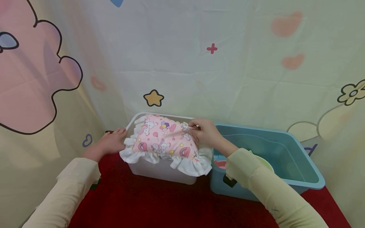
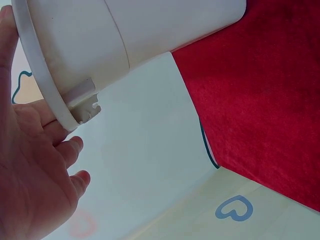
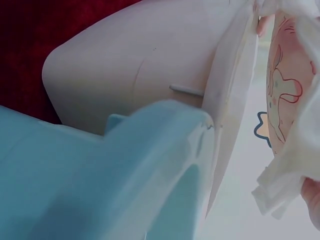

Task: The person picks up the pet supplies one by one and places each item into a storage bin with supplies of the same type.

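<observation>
A pink pillow (image 1: 163, 136) with a cartoon unicorn print and white ruffled edge lies across the top of a white bin (image 1: 165, 172). Its front ruffle hangs over the near rim. My right hand (image 1: 206, 133) pinches the pillow's upper right part; in the right wrist view, the ruffle (image 3: 292, 160) hangs beside a fingertip at the right edge. At the bin's left end, my left hand (image 1: 114, 141) rests against the rim (image 2: 40, 65) with relaxed fingers. The left wrist view shows some fingers passing behind the rim and others loosely bent below it.
A blue tub (image 1: 293, 152) stands right of the white bin, close to it. Inside lie a pale green item (image 1: 265, 163) and a pink item (image 1: 220, 164), partly hidden by my right sleeve. Red cloth (image 1: 159, 202) covers the surface; a printed curtain (image 1: 182, 79) hangs behind.
</observation>
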{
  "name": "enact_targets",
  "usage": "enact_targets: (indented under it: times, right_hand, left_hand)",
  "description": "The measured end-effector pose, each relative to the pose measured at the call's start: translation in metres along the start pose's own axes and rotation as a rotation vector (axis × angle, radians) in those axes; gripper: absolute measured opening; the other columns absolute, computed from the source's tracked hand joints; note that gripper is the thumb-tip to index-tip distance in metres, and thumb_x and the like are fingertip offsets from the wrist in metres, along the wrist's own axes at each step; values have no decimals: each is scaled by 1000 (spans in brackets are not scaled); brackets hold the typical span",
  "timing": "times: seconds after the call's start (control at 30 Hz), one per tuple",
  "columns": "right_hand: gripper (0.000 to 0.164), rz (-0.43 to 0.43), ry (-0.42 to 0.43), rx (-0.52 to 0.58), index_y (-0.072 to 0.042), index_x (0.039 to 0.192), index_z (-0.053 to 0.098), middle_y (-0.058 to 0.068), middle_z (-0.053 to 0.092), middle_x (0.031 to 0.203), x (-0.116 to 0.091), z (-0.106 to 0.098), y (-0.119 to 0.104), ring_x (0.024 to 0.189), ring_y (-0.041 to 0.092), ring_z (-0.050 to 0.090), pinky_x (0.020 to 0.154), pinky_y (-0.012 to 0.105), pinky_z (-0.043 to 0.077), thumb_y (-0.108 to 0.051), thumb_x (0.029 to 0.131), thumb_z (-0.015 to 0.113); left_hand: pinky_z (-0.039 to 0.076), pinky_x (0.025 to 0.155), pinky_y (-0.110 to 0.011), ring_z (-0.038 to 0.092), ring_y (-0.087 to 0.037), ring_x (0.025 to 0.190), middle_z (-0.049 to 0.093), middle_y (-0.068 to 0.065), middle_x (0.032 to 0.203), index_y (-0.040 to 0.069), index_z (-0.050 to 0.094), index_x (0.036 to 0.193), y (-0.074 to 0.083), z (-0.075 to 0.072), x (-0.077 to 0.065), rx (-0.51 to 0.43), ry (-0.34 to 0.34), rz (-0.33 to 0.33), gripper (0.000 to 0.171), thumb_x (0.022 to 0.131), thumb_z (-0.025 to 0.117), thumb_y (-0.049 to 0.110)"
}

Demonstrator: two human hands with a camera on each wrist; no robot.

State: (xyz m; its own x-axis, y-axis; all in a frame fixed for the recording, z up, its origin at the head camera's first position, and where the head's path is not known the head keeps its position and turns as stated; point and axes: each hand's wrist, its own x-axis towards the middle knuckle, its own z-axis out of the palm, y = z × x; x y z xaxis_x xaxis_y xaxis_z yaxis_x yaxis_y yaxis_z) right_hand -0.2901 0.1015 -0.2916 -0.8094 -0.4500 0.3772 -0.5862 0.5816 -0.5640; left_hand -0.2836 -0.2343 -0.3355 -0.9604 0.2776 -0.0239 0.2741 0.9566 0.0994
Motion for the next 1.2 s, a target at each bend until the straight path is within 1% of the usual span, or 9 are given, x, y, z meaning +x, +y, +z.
enact_targets:
  times: [0.1,0.2,0.33,0.4,0.57,0.73,0.83,0.97,1.2]
  right_hand:
    - [4,9,-6,13,-4,84,62,7,59,77,2,0,2,66,17,46,57,22,40,-4,81,60]
    - [4,33,-21,25,-5,85,61,7,56,77,4,0,5,64,16,46,55,22,39,-5,82,60]
    - [4,78,-39,43,-6,87,60,7,55,78,6,-1,8,63,17,47,54,23,40,-6,83,59]
    - [5,85,-41,41,-7,87,60,7,55,79,6,-1,10,63,17,47,54,23,41,-7,83,60]
    - [5,90,-47,48,-6,88,60,8,56,80,7,-3,11,61,17,48,54,23,41,-7,83,59]
    - [6,150,-58,77,-7,90,59,8,54,80,10,-5,10,62,17,47,53,23,40,-7,84,57]
    - [8,174,-55,74,-7,92,60,8,54,82,13,-6,11,64,18,48,54,23,40,-7,85,57]
    - [8,168,-41,72,-7,91,60,8,56,83,18,-6,14,66,19,50,55,22,41,-8,84,57]
    - [4,153,-25,72,-6,88,59,7,53,78,21,-6,16,65,18,51,55,22,41,-6,84,57]
  left_hand:
    - [21,97,-60,23,-44,128,28,-27,139,-8,32,132,-1,1,0,-9,-3,1,61,78,42,19]
    - [20,98,-61,22,-44,129,27,-26,139,-7,31,133,-3,1,1,-26,-5,0,64,82,43,28]
    - [17,99,-61,18,-44,130,24,-26,141,-6,28,135,-4,2,1,-48,-10,-4,74,83,46,43]
    - [17,99,-61,18,-44,130,24,-26,141,-6,27,135,-5,3,1,-52,-12,-5,75,83,46,45]
    - [18,99,-61,19,-44,130,25,-27,140,-6,28,135,-6,3,1,-48,-7,-3,77,82,47,46]
    - [20,97,-61,22,-44,128,27,-26,139,-6,30,134,-5,3,1,-28,7,9,76,81,50,45]
    - [21,97,-61,23,-44,128,28,-26,139,-6,32,133,-4,3,0,-24,15,11,75,80,50,44]
    - [21,97,-60,24,-44,128,29,-26,139,-5,32,133,-4,3,0,-24,24,11,78,78,53,46]
    - [20,97,-60,22,-43,128,28,-27,139,-6,31,134,-5,4,2,-44,19,1,82,76,55,47]
